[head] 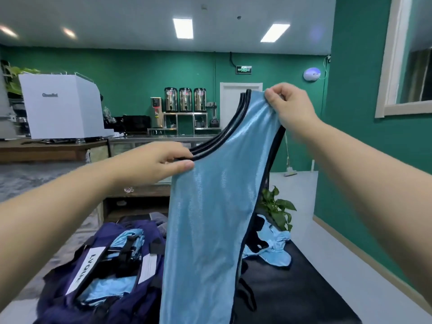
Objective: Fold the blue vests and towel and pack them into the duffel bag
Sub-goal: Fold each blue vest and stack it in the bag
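Note:
A light blue vest (210,218) with dark trim hangs in the air in front of me, folded lengthwise. My left hand (161,160) pinches its lower shoulder strap and my right hand (287,106) pinches the upper strap, higher and to the right. Below at the left lies the open navy duffel bag (70,298) with folded blue vests (109,286) inside. More crumpled blue cloth (273,249) lies on the black table (292,293) to the right of the hanging vest. I cannot tell which piece is the towel.
A potted green plant (278,206) stands past the table's far right corner. Behind are a counter (46,148) with a white machine (63,106) and steel urns (184,99), green walls, a white door and pale floor at the right.

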A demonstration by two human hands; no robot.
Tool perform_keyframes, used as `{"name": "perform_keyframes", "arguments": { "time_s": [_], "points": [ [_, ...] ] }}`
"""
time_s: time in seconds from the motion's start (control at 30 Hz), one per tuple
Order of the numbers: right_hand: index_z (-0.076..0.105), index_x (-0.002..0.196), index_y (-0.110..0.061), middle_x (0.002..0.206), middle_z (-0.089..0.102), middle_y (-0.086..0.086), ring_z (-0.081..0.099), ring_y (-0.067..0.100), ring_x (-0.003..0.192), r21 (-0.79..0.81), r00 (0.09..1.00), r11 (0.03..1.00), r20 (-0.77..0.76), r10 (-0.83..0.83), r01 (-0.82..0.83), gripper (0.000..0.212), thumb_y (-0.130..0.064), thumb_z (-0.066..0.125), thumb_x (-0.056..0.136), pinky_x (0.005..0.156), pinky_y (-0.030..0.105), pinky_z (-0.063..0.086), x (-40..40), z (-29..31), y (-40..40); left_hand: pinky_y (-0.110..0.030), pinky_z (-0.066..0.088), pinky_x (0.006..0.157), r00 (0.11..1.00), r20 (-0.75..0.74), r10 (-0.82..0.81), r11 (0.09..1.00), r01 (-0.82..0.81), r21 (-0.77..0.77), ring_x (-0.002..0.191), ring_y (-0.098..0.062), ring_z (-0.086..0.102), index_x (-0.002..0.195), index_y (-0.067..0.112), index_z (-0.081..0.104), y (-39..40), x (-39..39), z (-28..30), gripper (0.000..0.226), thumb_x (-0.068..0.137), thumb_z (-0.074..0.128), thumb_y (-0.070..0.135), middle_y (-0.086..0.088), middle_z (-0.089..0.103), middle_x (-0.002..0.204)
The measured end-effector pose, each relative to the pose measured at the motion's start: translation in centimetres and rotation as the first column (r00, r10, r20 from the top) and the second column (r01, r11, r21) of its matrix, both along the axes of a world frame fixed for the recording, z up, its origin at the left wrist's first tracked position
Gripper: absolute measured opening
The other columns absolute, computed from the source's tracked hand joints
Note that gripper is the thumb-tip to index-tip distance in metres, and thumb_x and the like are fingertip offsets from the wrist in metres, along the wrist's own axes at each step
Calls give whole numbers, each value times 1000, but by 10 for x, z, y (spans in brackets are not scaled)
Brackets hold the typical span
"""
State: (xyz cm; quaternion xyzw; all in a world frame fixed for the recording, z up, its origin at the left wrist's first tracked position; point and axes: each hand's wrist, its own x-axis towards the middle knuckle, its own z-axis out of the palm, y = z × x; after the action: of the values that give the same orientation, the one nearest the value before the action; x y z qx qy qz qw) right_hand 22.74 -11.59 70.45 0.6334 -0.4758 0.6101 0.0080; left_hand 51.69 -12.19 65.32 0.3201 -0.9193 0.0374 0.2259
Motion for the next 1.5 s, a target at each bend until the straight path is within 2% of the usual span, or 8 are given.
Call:
{"name": "perform_keyframes", "arguments": {
  "time_s": [0.23,0.47,0.73,0.83,1.0,1.17,1.37,1.5],
  "points": [
    [58,84,-23,78,62,-3,60,14,69,47,989,990,80,126,-130,14,-30,55,97,76,39,54,10,-5,14,-20,44,74,961,-276,19,989,22,145,80,4,62,84,39,68,31,7,-4,19,72,57,50,23,69,88],
    [62,87,-16,73,65,-1,61,11,54,104,971,974,150,187,-204,17,-31,59,94,58,29,53,5,6,27,-14,50,67,848,-531,-1,957,156,246,74,0,62,83,30,73,39,5,-7,9,77,67,31,12,72,83],
    [64,82,-22,76,67,-5,62,8,62,279,995,956,2,96,-92,20,-40,61,92,62,23,51,-12,-18,-15,-13,47,61,866,-496,55,896,176,407,65,2,59,87,19,68,1,-16,-46,9,81,70,12,9,68,72],
    [64,83,-19,76,66,-3,60,8,61,416,993,907,-64,95,-60,21,-37,60,93,57,17,48,-20,-51,-52,-24,45,67,913,-401,79,850,149,506,67,-4,57,84,21,69,-37,-23,-88,10,78,76,16,6,66,74],
    [61,74,-22,76,61,5,53,18,68,524,995,852,-83,62,-10,23,-35,61,92,68,31,44,-33,-130,-128,-13,40,66,956,-261,136,855,20,518,66,4,49,83,34,59,-101,-47,-173,28,78,77,13,10,61,80],
    [58,73,-23,69,54,-10,47,6,62,513,998,858,-49,31,-2,22,-29,59,94,61,25,38,-43,-182,-193,-17,35,62,861,-417,292,851,-35,524,63,-1,43,84,28,52,-162,-62,-238,36,77,71,-2,1,50,77],
    [61,82,-15,75,56,-13,50,5,68,508,1000,861,-14,14,-5,18,-27,58,95,57,18,36,-51,-222,-254,-19,20,46,618,-609,497,684,153,713,52,-8,29,72,11,40,-214,-74,-285,32,85,59,-11,6,37,52],
    [63,86,-12,68,50,-10,41,5,57,512,1000,859,-6,2,2,16,-25,59,94,45,8,31,-59,-251,-283,-19,27,49,686,-530,499,694,49,718,54,-9,37,60,28,63,-240,-79,-317,47,87,54,-9,-1,53,60]
  ]
}}
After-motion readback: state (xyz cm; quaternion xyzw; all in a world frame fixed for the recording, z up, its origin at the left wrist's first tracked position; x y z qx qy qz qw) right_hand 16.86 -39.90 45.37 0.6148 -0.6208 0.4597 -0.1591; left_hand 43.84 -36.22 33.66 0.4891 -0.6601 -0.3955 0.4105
